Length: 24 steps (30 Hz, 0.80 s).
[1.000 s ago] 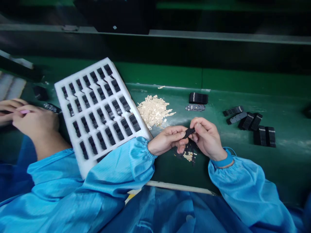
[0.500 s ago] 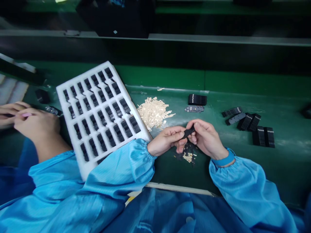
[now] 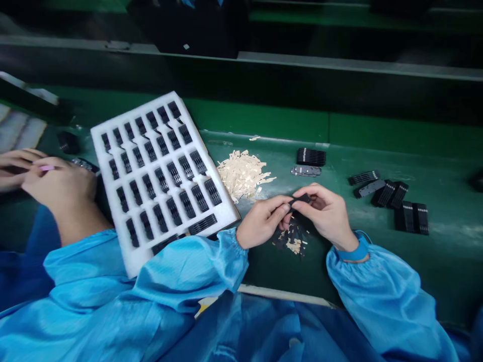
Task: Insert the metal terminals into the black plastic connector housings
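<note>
My left hand (image 3: 262, 221) and my right hand (image 3: 324, 213) meet above the green bench, pinching a small black slotted strip (image 3: 300, 199) between their fingers. Much of the strip is hidden by my fingers. Just below my hands lies a small heap of black and cream scraps (image 3: 292, 241). To the left of my left hand is a loose pile of cream-coloured strips (image 3: 243, 176). A white foam tray (image 3: 133, 259) with rows of black parts in its slots lies beyond my left sleeve (image 3: 196, 271).
A co-worker's hands (image 3: 49, 176) hold a pink item at the far left, beside the tray. Several black stacks (image 3: 388, 194) and a grey metal plate (image 3: 305, 171) lie on the green bench (image 3: 377, 261) to the right. A raised green ledge (image 3: 264, 118) runs behind.
The black strip has turned flatter between my fingers. A black strip now lies across the tray's near right corner. The view has shifted slightly.
</note>
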Motion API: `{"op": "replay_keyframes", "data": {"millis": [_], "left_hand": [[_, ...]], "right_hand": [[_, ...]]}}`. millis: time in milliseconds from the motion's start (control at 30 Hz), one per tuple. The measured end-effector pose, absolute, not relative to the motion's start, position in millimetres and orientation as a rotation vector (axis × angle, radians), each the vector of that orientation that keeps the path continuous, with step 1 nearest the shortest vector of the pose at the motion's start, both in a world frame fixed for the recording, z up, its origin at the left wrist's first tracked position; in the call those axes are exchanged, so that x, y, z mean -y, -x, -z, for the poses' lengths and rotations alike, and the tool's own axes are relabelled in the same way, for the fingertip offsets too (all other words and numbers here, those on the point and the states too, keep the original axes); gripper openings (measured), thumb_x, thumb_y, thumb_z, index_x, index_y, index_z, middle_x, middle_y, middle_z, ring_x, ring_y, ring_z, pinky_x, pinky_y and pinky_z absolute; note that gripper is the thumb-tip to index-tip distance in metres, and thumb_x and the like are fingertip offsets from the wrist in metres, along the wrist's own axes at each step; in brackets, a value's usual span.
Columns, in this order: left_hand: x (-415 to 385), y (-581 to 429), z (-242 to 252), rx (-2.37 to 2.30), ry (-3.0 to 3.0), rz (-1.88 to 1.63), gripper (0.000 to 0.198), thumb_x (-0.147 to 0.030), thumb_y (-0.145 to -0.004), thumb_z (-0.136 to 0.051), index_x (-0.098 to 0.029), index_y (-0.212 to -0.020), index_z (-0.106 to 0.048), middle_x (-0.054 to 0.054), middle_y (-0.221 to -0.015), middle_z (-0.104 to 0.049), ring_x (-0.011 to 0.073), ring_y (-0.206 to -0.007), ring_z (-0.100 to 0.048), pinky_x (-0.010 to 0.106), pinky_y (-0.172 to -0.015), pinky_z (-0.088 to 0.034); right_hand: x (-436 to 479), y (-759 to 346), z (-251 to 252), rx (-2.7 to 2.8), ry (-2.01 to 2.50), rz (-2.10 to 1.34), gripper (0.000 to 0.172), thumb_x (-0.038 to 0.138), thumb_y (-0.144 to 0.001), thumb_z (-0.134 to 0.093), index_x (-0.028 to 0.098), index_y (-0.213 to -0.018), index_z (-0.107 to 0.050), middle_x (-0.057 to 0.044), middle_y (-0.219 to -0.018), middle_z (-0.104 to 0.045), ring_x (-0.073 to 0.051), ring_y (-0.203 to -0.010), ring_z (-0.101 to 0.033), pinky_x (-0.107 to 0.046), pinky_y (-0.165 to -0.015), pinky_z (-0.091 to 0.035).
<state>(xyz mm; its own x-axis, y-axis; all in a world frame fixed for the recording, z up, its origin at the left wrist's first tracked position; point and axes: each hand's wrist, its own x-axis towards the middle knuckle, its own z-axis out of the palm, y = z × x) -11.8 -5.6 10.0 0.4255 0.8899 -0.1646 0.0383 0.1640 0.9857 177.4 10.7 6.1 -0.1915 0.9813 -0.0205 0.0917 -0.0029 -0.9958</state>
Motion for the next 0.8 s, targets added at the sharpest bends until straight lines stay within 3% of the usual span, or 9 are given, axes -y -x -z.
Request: {"op": "replay_keyframes", "data": {"millis": [167, 300, 400, 600, 700, 800], "left_hand": [[4.8, 11.2, -7.3, -0.977, -1.252, -0.776, 0.037, -0.043, -0.102, -0.047, -0.013, -0.116, -0.064, -0.001, -0.069, -0.058, 0.0098, -0.061, -0.061, 0.021, -0.061, -0.051], [6.0, 11.1, -7.9, -1.035, -1.366, -0.779, 0.033, -0.036, -0.103, -0.044, -0.016, -0.118, -0.065, -0.001, -0.071, -0.060, 0.0096, -0.062, -0.062, 0.021, -0.064, -0.052], [6.5, 11.5, -8.5, -1.084, -1.429, -0.742, 0.032, -0.033, -0.103, -0.043, -0.017, -0.118, -0.066, -0.002, -0.071, -0.061, 0.0094, -0.061, -0.062, 0.021, -0.065, -0.052], [2.6, 11.6, -7.2, -1.112, -1.310, -0.703, 0.037, -0.043, -0.101, -0.045, -0.015, -0.100, -0.068, -0.002, -0.063, -0.061, 0.0106, -0.057, -0.061, 0.023, -0.061, -0.051], [0.2, 10.2, -6.0, -1.072, -1.160, -0.783, 0.047, -0.051, -0.102, -0.037, -0.013, -0.102, -0.066, -0.001, -0.063, -0.059, 0.0114, -0.057, -0.060, 0.023, -0.058, -0.051], [-0.9, 8.6, -4.1, -1.068, -1.131, -0.807, 0.048, -0.050, -0.102, -0.036, -0.012, -0.105, -0.065, -0.001, -0.063, -0.058, 0.0114, -0.057, -0.059, 0.023, -0.056, -0.050]], "right_hand": [[-9.3, -174.8, -6.8, 1.501, 1.241, -1.312, 0.035, 0.035, -0.083, -0.079, 0.027, -0.116, -0.071, -0.002, -0.094, -0.065, -0.014, -0.069, -0.059, -0.029, -0.063, -0.051], [-10.3, -176.7, -6.8, 1.468, 1.335, -1.213, 0.022, 0.040, -0.094, -0.065, 0.023, -0.104, -0.072, 0.001, -0.073, -0.063, -0.012, -0.061, -0.057, -0.026, -0.058, -0.047], [-12.9, -178.8, -7.5, 1.426, 1.363, -1.274, 0.032, 0.047, -0.098, -0.056, 0.020, -0.099, -0.072, 0.001, -0.066, -0.061, -0.010, -0.053, -0.054, -0.024, -0.051, -0.043], [-22.3, -189.7, -12.0, 1.358, 1.294, -1.643, 0.027, 0.045, -0.088, -0.072, 0.020, -0.090, -0.064, 0.005, -0.061, -0.057, -0.008, -0.046, -0.047, -0.020, -0.043, -0.035], [-28.7, -194.7, -8.8, 1.097, 1.239, -1.410, 0.025, 0.046, -0.094, -0.061, 0.023, -0.105, -0.062, 0.002, -0.074, -0.064, -0.010, -0.051, -0.051, -0.022, -0.047, -0.041], [-35.6, -197.4, 0.1, 1.229, 1.342, -1.165, 0.030, 0.044, -0.097, -0.057, 0.022, -0.117, -0.063, -0.005, -0.091, -0.070, -0.013, -0.061, -0.058, -0.027, -0.053, -0.047]]}}
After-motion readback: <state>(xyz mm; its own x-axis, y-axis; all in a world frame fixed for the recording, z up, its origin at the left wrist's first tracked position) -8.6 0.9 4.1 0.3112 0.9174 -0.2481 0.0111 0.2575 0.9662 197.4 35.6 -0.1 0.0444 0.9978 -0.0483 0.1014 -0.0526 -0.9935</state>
